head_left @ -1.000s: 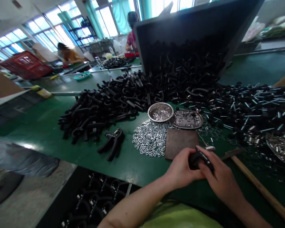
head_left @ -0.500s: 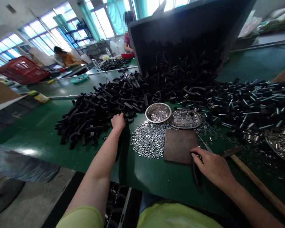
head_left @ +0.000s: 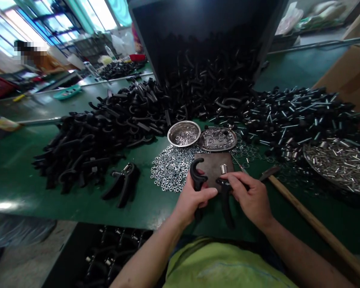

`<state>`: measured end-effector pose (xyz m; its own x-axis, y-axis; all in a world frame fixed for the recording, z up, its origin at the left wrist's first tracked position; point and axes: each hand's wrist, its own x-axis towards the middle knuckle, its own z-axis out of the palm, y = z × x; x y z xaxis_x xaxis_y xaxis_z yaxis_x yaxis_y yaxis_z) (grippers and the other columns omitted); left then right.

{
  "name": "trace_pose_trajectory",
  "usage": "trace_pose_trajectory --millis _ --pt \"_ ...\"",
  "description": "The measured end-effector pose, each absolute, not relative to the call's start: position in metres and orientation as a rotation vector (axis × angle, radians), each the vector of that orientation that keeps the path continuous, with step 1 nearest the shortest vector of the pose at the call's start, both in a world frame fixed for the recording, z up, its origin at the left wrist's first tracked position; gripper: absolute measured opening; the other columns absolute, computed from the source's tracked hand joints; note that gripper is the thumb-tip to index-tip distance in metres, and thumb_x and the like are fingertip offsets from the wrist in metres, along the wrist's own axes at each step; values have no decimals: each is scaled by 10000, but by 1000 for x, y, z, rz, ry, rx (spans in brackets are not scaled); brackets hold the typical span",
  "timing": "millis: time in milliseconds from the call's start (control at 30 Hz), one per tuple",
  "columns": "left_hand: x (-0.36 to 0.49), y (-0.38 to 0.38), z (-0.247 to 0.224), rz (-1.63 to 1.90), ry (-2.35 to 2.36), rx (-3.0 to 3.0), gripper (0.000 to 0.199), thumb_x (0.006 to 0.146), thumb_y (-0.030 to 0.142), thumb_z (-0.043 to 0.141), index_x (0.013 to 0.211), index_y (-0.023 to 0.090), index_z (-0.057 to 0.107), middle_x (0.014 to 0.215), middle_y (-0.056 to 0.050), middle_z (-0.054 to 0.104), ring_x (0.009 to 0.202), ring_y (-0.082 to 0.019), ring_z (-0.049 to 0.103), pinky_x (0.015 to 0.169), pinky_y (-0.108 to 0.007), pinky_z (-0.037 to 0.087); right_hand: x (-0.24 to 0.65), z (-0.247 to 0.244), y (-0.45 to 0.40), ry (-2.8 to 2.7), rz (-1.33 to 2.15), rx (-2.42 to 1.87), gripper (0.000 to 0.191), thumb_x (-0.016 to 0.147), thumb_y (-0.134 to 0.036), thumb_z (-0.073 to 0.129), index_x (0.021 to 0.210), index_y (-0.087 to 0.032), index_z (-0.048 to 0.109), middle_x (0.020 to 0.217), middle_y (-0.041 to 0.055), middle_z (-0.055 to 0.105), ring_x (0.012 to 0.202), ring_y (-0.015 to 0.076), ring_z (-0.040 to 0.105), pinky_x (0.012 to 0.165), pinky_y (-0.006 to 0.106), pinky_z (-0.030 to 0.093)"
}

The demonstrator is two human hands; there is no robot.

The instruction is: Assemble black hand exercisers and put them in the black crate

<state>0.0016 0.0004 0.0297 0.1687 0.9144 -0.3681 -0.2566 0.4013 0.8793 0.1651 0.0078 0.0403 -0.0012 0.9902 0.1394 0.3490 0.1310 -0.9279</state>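
My left hand is closed around a black hooked clamp jaw piece, its curved end pointing up. Close beside it, my right hand grips a black clamp handle whose lower end points down toward the table edge. A shiny coil spring stands at the top of that handle, above my right fingertips. Behind both hands lies a flat brown metal block, partly covered by them. To the left, a black spring clamp with a metal spring at its top rests on the green table.
Metal nuts lie heaped left of the block. Behind stand a round steel bowl and a steel tray with small rings. Black pieces spread left; bolts with black heads lie right. A wooden-handled hammer lies on the right.
My left hand has come back from the black heap to the middle, now with a hooked piece. The right hand has shifted left, and a spring shows on its handle. The view has turned right.
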Motion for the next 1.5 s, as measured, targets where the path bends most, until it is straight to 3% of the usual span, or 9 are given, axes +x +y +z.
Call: trace_pose_trajectory --millis 133,267,467,600,667,767,933,1200,1500 --pt "18 -10 37 919 1125 760 667 558 318 814 1063 247 384 729 72 493 510 -45 441 418 -146 306 164 40 3 -1640 742 -1319 240 883 -340 497 852 -214 698 834 29 734 755 171 674 704 261 510" --pt "21 -9 39 1006 1167 938 617 541 242 804 1024 221 420 890 17 552 753 -107 563 620 -196 467 165 37 1 -1766 698 -1274 228 888 -307 489 815 -207 680 784 32 725 713 160 670 677 250 493" --pt "17 -10 26 824 1174 855 593 650 393 740 1114 224 412 625 85 482 409 -50 408 379 -173 356 178 33 8 -1995 729 -1136 264 917 -331 435 949 -205 665 848 47 705 774 160 651 700 262 478" --pt "14 -8 24 826 1115 834 700 667 376 725 1243 243 349 659 69 526 414 -78 466 396 -214 435 183 23 12 -1963 518 -1119 239 874 -396 496 854 -205 639 706 42 643 675 160 597 658 281 454" --pt "12 -7 25 906 1212 1002 735 650 337 745 1263 250 347 787 26 582 533 -111 556 498 -256 509 180 16 13 -1779 709 -1281 291 898 -441 436 837 -210 602 661 14 612 582 135 561 581 259 439" --pt "8 -5 27 1032 1353 1328 798 633 257 762 1307 255 336 1071 -52 594 872 -192 627 815 -364 532 176 13 20 -1539 1292 -1431 458 920 -554 302 914 -193 584 560 -32 529 437 106 462 432 227 367" --pt "4 -6 25 953 1254 1379 878 666 226 746 1387 304 251 1191 -56 568 997 -219 607 900 -392 501 171 27 31 -1663 1730 -1215 482 850 -602 446 902 -156 622 771 28 629 648 138 566 509 231 426" --pt "4 -18 13 1047 1305 1400 814 624 277 783 1303 246 335 1219 -62 538 1107 -222 551 979 -377 438 157 41 21 -2094 1099 -1419 241 893 -372 464 743 -186 497 744 31 604 701 162 564 616 279 396" --pt "1 -10 -1 910 1217 1544 766 600 228 762 1260 225 374 1145 -57 576 1037 -217 582 901 -345 473 156 35 21 -2404 880 -1503 238 923 -318 383 923 -150 552 888 116 681 801 218 644 664 306 419"
